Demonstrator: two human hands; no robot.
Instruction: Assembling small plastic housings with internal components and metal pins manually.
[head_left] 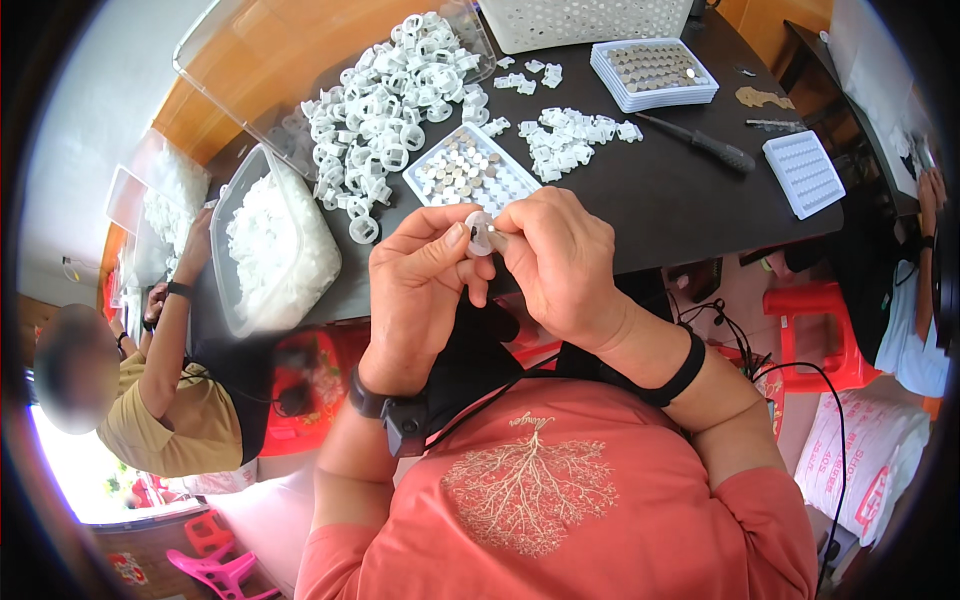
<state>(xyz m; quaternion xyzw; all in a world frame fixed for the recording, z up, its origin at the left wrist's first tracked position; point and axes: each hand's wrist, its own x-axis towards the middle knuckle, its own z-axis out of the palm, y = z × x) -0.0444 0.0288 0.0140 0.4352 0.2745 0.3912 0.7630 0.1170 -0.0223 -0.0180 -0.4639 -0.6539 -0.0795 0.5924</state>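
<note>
Far-left neighbour: a co-worker's hand (197,245) is beside a clear plastic bin (325,268) with white pieces in it; that hand is not mine.
Heap behind the bin: many round white plastic parts (385,110) lie loose on the dark table (690,205).
My left hand (412,272): thumb and forefinger pinch a round translucent part (478,234) by its rim, the other fingers curled below it.
The part I work on: up off the table, between my two hands, in front of the disc tray.
Disc tray: a pale tray (516,189), beyond my fingertips, bears loose silvery discs (458,167).
My right hand (562,258): the fingers are bent in close at the part's right side; whether they grasp the part or some small piece, I cannot tell.
Step in hand: I judge it to be fitting or pressing something at the part's middle.
Next move: probably calls for a firm left pinch and a small, square push from the right, lest the part twist.
Small-piece pile: little white pieces (572,142) lie past my right hand.
Stacked trays: a pale stack (655,98), its top one filled with discs.
Screwdriver: a dark-handled one (724,151) lies untouched.
Far-right tray: a ridged pale tray (804,176) near the table edge.
</note>
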